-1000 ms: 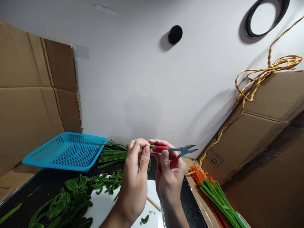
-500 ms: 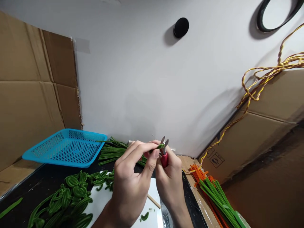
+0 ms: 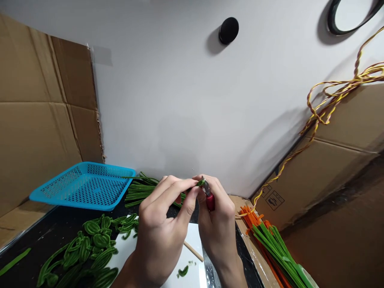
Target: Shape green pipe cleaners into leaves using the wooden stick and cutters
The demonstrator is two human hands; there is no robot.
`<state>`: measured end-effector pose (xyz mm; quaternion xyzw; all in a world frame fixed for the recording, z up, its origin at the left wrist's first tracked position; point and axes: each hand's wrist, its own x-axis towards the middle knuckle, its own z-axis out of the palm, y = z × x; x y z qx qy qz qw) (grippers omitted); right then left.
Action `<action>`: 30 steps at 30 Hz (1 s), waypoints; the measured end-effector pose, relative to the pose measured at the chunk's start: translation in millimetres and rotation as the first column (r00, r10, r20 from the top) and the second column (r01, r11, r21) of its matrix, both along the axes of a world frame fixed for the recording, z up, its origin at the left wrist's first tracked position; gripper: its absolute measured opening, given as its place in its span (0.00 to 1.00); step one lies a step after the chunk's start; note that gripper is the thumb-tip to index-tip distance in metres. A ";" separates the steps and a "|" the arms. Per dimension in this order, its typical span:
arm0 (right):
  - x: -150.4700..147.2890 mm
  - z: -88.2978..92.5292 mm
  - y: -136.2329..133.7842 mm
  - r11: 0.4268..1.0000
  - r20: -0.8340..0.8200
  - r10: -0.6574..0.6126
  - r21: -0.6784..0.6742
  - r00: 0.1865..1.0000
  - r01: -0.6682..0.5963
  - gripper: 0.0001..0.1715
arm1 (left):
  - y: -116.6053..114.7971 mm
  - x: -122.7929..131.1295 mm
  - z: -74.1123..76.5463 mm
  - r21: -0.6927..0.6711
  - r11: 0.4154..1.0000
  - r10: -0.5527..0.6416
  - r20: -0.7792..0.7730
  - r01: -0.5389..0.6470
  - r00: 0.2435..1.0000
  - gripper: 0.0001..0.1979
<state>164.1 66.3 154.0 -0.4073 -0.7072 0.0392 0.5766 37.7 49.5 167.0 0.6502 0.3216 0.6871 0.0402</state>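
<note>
Between the thumb and fingers of my left hand (image 3: 165,224) is a short piece of green fuzzy pipe cleaner (image 3: 201,183). My right hand (image 3: 217,228) is wrapped round red-handled cutting pliers (image 3: 210,200), whose jaws meet the end of that piece. Both hands are close together above a white board (image 3: 196,240). On the board lie a thin wooden stick (image 3: 193,251) and a small curled green offcut (image 3: 183,272). A pile of green pipe cleaner leaf shapes (image 3: 96,244) spreads to the left of my left hand.
A blue perforated basket (image 3: 90,188) stands back left, beside a bundle of green pipe cleaners (image 3: 139,192). Orange and green pipe cleaners (image 3: 273,240) lie on the right. Cardboard (image 3: 45,108) flanks the left side, with a cardboard box (image 3: 333,148) and twisted yellow wire (image 3: 318,114) at right.
The plier jaws, spread apart half a second ago, have come together at the end of the green piece. My right hand has turned slightly; my left hand has shifted a little left.
</note>
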 end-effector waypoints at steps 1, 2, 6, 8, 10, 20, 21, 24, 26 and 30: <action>0.9 -1.2 1.3 0.998 0.028 -0.038 0.044 0.999 0.037 0.11 | -0.2 -0.1 0.7 0.006 1.000 -0.004 -0.002 0.004 1.000 0.08; 1.9 -2.4 2.6 0.993 0.055 -0.081 0.092 0.995 0.076 0.13 | -0.5 -0.1 1.5 0.011 1.000 -0.012 -0.004 0.012 1.000 0.08; 5.5 -4.0 5.6 0.939 0.136 -0.258 0.269 0.956 0.215 0.18 | -2.0 0.0 4.4 0.014 0.998 -0.061 -0.006 0.061 0.998 0.07; 6.7 -2.3 5.3 0.915 0.160 -0.311 0.318 0.937 0.250 0.18 | -2.6 -0.8 5.0 0.019 0.997 -0.080 -0.016 0.081 0.997 0.08; 7.5 0.1 4.1 0.897 0.172 -0.345 0.348 0.923 0.271 0.19 | -3.0 -2.1 5.1 0.031 0.995 -0.095 -0.034 0.096 0.995 0.08; 9.6 2.5 -0.2 0.884 0.135 -0.349 0.376 0.927 0.278 0.23 | -3.7 -5.4 2.5 -0.007 0.979 -0.201 -0.060 0.201 0.978 0.09; 9.8 2.3 -0.3 0.888 0.135 -0.342 0.369 0.930 0.273 0.23 | -3.8 -5.6 2.4 -0.015 0.978 -0.208 -0.062 0.207 0.976 0.09; 10.8 2.1 -0.7 0.897 0.136 -0.334 0.350 0.933 0.271 0.23 | -4.7 -6.8 2.1 -0.021 0.973 -0.230 -0.071 0.229 0.971 0.10; 11.2 2.4 -1.4 0.897 0.139 -0.337 0.347 0.931 0.272 0.22 | -6.1 -8.3 2.5 -0.015 0.967 -0.256 -0.066 0.256 0.964 0.10; 10.5 4.1 -4.0 0.913 0.156 -0.304 0.331 0.940 0.240 0.19 | -9.4 -11.8 5.7 0.005 0.957 -0.290 -0.033 0.290 0.956 0.13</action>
